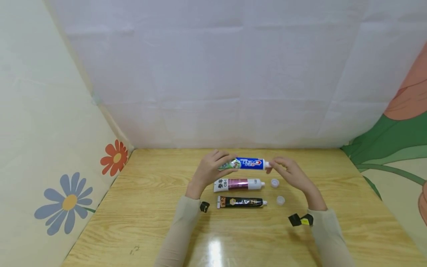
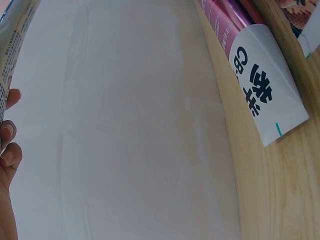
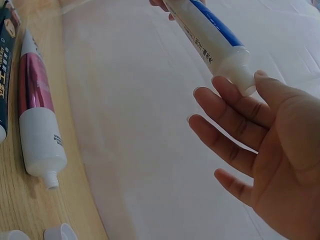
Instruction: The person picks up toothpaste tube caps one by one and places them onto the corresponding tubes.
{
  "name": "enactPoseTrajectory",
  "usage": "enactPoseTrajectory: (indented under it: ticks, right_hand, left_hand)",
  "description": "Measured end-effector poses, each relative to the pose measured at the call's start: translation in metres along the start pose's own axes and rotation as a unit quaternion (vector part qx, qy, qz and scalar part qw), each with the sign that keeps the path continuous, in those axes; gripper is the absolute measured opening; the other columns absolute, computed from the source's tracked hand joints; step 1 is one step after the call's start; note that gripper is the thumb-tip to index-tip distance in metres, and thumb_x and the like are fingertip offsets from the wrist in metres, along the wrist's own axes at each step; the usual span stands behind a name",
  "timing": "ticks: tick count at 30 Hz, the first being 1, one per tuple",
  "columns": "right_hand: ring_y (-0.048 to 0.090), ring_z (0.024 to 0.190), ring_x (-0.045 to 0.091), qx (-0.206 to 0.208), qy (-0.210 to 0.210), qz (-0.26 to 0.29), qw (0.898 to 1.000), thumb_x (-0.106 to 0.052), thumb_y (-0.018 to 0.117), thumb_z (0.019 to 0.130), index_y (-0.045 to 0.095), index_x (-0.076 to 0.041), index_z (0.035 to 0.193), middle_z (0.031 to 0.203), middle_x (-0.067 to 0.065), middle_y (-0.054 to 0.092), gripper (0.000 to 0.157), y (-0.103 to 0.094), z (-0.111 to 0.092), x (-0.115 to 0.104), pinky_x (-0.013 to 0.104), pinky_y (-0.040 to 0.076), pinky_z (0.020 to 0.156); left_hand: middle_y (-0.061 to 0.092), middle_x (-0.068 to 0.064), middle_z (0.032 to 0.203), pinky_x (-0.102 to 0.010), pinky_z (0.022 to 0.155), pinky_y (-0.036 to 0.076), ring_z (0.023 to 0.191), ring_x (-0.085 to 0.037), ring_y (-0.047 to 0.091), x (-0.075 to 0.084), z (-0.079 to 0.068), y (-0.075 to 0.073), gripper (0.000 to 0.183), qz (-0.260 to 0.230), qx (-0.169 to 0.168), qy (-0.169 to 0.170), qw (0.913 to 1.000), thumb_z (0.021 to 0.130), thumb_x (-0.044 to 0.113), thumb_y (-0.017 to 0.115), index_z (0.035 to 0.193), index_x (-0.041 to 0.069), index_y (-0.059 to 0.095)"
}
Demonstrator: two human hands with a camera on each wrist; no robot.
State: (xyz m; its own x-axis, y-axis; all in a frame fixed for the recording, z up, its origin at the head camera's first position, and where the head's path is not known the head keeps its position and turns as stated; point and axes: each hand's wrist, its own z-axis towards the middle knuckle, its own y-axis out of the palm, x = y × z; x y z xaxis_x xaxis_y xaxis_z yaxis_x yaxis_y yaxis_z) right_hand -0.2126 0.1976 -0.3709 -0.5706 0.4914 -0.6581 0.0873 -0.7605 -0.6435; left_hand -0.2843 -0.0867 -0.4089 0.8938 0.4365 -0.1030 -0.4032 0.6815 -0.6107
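My left hand [image 1: 210, 168] grips the tail half of a blue, white and green toothpaste tube [image 1: 251, 163], held level over the far part of the table. With thumb and index finger, my right hand [image 1: 295, 175] pinches the white cap [image 3: 242, 77] at the tube's other end, its remaining fingers spread apart. Nearer to me lies a white and pink tube [image 1: 238, 184], its threaded nozzle [image 3: 51, 180] bare. A black tube [image 1: 242, 202] lies parallel to it, closer still. To the right of their nozzles sit two loose white caps [image 1: 275, 183].
The wooden table [image 1: 150, 207] ends at a white cloth backdrop [image 1: 200, 74]. Flower-printed panels [image 1: 33, 122] stand on both sides. Black straps [image 1: 295, 220] hang by the wrists.
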Motion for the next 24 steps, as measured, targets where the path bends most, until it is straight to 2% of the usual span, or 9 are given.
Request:
enactPoseTrajectory:
  ticks: [6, 11, 18, 24]
  right_hand:
    - [0.059, 0.086, 0.026, -0.004, -0.002, 0.003, 1.000, -0.001, 0.040, 0.098, 0.065, -0.001, 0.083, 0.081, 0.011, 0.064, 0.029, 0.001, 0.001, -0.002, 0.043, 0.045, 0.084]
    - [0.058, 0.082, 0.024, -0.003, 0.004, 0.002, 1.000, -0.002, 0.039, 0.098, 0.064, 0.001, 0.078, 0.078, 0.010, 0.063, 0.032, 0.003, 0.001, 0.000, 0.037, 0.045, 0.080]
    - [0.055, 0.086, 0.016, 0.008, 0.015, 0.003, 1.000, -0.007, 0.039, 0.099, 0.067, -0.008, 0.079, 0.081, 0.004, 0.064, 0.034, 0.010, 0.003, 0.030, 0.038, 0.043, 0.082]
    - [0.053, 0.092, 0.018, 0.008, 0.008, -0.004, 1.000, -0.011, 0.041, 0.099, 0.067, -0.013, 0.081, 0.086, 0.000, 0.064, 0.032, 0.010, 0.003, 0.038, 0.041, 0.040, 0.084]
  left_hand:
    - [0.065, 0.000, 0.097, -0.019, 0.076, 0.050, 0.084, -0.011, 0.058, 0.000, -0.001, -0.001, 0.044, -0.001, 0.004, 0.006, 1.0000, 0.080, 0.043, 0.067, 0.115, 0.016, 0.064]
    - [0.065, 0.000, 0.096, -0.019, 0.077, 0.050, 0.084, -0.011, 0.058, -0.001, -0.001, -0.002, 0.044, 0.000, 0.005, 0.007, 1.0000, 0.078, 0.041, 0.070, 0.114, 0.016, 0.065]
    - [0.066, -0.001, 0.097, -0.019, 0.077, 0.051, 0.084, -0.011, 0.058, -0.001, -0.001, -0.002, 0.046, 0.004, 0.002, 0.006, 1.0000, 0.073, 0.036, 0.075, 0.112, 0.013, 0.066]
    - [0.066, -0.001, 0.097, -0.020, 0.078, 0.051, 0.086, -0.012, 0.058, -0.002, -0.002, -0.002, 0.046, 0.008, -0.004, -0.001, 1.0000, 0.072, 0.034, 0.077, 0.111, 0.012, 0.066]
